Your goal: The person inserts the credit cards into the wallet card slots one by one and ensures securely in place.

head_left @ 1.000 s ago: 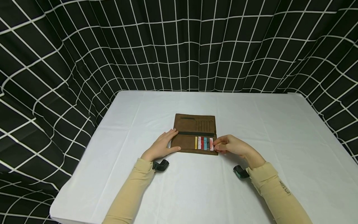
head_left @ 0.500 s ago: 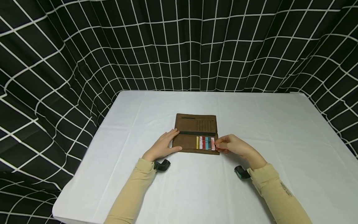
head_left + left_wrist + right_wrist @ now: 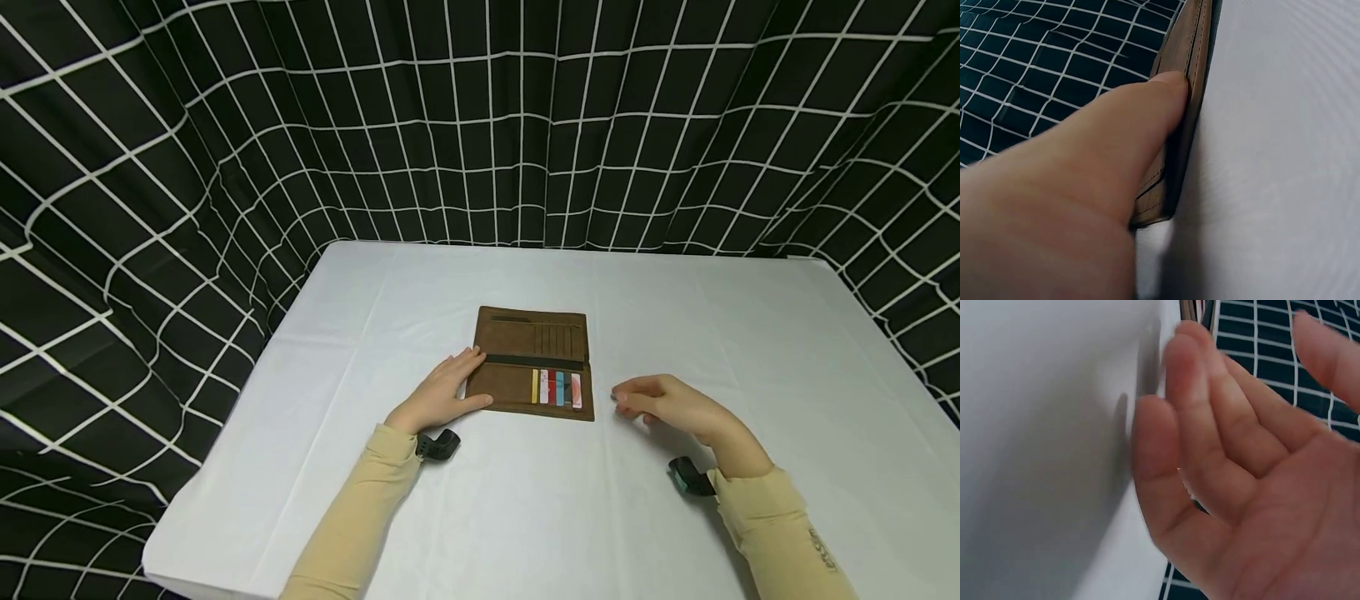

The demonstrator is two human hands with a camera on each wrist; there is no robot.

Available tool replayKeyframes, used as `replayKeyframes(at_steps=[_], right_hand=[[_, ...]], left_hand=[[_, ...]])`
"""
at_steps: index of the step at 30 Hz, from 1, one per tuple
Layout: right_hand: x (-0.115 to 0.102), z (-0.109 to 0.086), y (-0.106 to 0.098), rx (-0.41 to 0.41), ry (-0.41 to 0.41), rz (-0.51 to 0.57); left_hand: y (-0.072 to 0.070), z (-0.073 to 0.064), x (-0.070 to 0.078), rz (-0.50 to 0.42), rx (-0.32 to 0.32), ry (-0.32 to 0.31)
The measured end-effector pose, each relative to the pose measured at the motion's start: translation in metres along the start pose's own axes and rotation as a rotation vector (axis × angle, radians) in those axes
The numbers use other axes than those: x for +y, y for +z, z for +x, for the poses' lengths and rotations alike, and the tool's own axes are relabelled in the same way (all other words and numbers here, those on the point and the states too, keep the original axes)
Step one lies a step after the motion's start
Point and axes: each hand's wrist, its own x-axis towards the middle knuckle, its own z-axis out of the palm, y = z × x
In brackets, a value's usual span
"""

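Note:
An unfolded brown wallet (image 3: 501, 382) lies flat on the white table, its two halves divided by a dark band (image 3: 534, 361). Several coloured cards (image 3: 559, 388) stick out of slots in its near half; the far half has a row of slots without visible cards. My left hand (image 3: 441, 393) rests on the wallet's left edge, fingers stretched out. In the left wrist view its thumb (image 3: 1169, 94) lies on the stitched brown leather. To the right of the wallet, apart from it, hovers my right hand (image 3: 678, 408). The right wrist view shows its fingers (image 3: 1188, 419) loosely bent, the thumb away, nothing held.
A white cloth covers the table (image 3: 420, 292). Black curtains (image 3: 465, 117) with a white grid enclose its back and sides. A dark wrist camera (image 3: 439, 445) sits at the left cuff, another dark camera (image 3: 692, 477) at the right.
My right hand has left the cards at the wallet's right edge and moved right, away from the wallet. The left hand stays on the wallet's left edge. The whole head view has shifted slightly.

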Motion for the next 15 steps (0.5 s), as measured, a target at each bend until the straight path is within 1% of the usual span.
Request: replayKeyframes(at_steps=[4, 6, 9, 13, 15], right_hand=[[0.007, -0.018, -0.011, 0.102, 0.022, 0.030], [0.010, -0.025, -0.016, 0.144, 0.030, 0.027], [0.011, -0.031, -0.022, 0.185, 0.019, 0.019], [0.008, -0.033, -0.025, 0.229, -0.029, 0.021], [0.006, -0.033, -0.025, 0.249, -0.038, 0.020]], left_hand=[[-0.006, -0.004, 0.003, -0.001, -0.029, -0.023], [-0.013, -0.009, 0.004, 0.002, -0.017, -0.034], [-0.025, -0.016, 0.002, 0.013, 0.041, -0.047], [-0.040, -0.024, -0.002, 0.016, 0.154, -0.056], [-0.045, -0.026, -0.004, 0.017, 0.217, -0.051]])
